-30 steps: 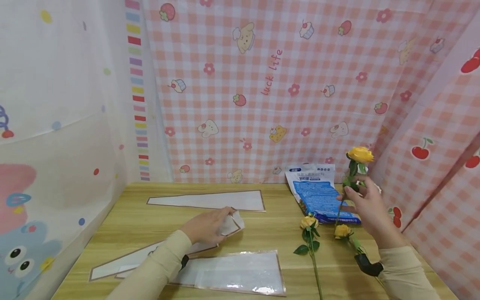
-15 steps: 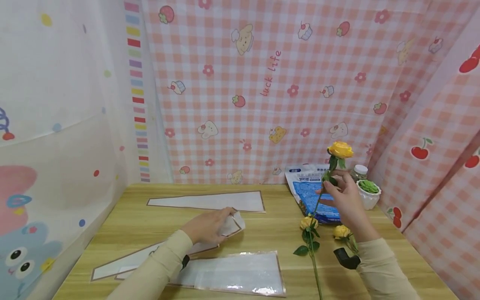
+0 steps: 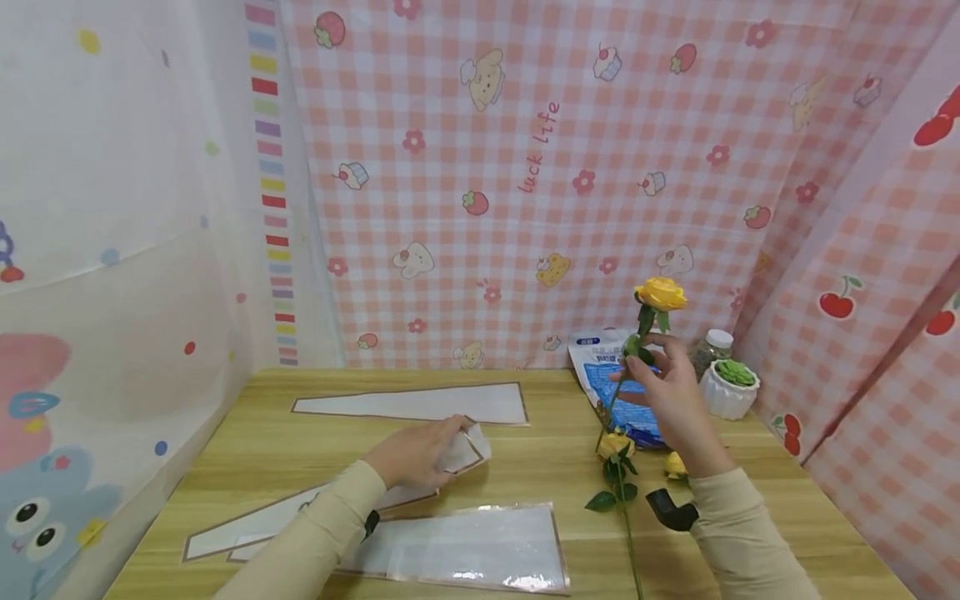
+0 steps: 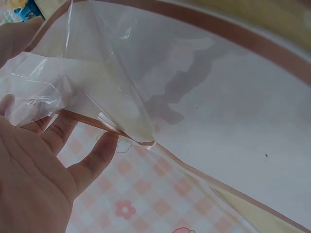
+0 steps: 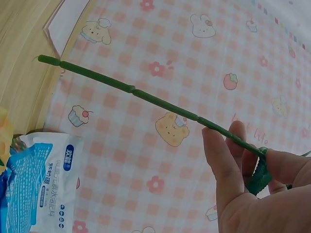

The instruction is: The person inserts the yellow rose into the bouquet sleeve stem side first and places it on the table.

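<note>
My left hand (image 3: 412, 454) grips the wide end of a white, brown-edged flower sleeve (image 3: 463, 452), lifting that end off the table. In the left wrist view, clear plastic (image 4: 43, 92) folds over between the thumb and fingers, beside the sleeve's white panel (image 4: 233, 92). My right hand (image 3: 671, 396) pinches a yellow rose (image 3: 662, 293) by the stem just below the bloom, its head upward. The bare green stem (image 5: 97, 76) points down and away from the fingers in the right wrist view. Leaves (image 5: 260, 177) bunch under the thumb.
Another yellow rose (image 3: 617, 446) lies on the wooden table (image 3: 547, 467); one more (image 3: 675, 465) is partly behind the right forearm. Further sleeves lie at the back (image 3: 420, 402) and front (image 3: 480, 550). A blue-and-white pouch (image 3: 588, 354), a potted succulent (image 3: 729, 400) and a jar (image 3: 716, 342) stand back right.
My right hand has moved left with the rose, bringing its stem over toward the rose on the table. The succulent and jar have come into view. My left hand stays put.
</note>
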Action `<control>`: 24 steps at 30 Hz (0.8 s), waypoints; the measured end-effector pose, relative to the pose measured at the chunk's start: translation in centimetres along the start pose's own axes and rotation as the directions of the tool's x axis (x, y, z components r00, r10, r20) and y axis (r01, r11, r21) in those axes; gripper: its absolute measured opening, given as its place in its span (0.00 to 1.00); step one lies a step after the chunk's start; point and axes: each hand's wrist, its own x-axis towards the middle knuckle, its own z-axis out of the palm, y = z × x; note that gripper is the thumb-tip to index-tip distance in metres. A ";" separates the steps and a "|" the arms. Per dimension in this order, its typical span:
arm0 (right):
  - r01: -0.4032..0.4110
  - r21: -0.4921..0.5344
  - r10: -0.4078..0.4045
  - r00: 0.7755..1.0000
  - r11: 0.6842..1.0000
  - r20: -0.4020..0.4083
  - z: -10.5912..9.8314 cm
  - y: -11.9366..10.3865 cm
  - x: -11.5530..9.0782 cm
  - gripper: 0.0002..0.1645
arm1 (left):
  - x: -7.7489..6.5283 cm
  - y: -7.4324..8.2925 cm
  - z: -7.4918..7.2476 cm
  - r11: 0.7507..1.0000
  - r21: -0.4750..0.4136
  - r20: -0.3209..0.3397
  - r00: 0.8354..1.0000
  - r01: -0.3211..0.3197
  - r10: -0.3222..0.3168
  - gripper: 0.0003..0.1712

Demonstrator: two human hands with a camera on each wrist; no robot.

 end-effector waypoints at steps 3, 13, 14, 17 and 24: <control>-0.008 0.014 0.008 1.000 1.000 0.008 0.3 -0.1 0.1 0.20 | 0.1 0.0 0.0 1.000 0.013 -0.002 1.000 -0.006 0.006 0.41; -0.014 0.064 0.013 1.000 0.998 0.017 1.1 0.1 0.3 0.17 | 0.1 0.3 0.0 0.999 0.034 -0.008 1.000 -0.018 0.018 0.42; -0.005 0.066 0.005 1.000 0.998 0.013 1.2 0.2 0.3 0.17 | 0.1 0.3 0.0 0.999 0.036 -0.007 1.000 -0.019 0.019 0.42; 0.019 0.094 -0.020 1.000 0.995 0.009 1.3 0.2 0.3 0.14 | 0.1 0.4 -0.1 0.999 0.042 -0.008 1.000 -0.022 0.023 0.41; 0.040 0.154 -0.042 0.999 0.987 0.007 1.5 0.4 0.3 0.16 | 0.3 0.3 0.1 0.998 0.051 -0.013 0.999 -0.037 0.037 0.41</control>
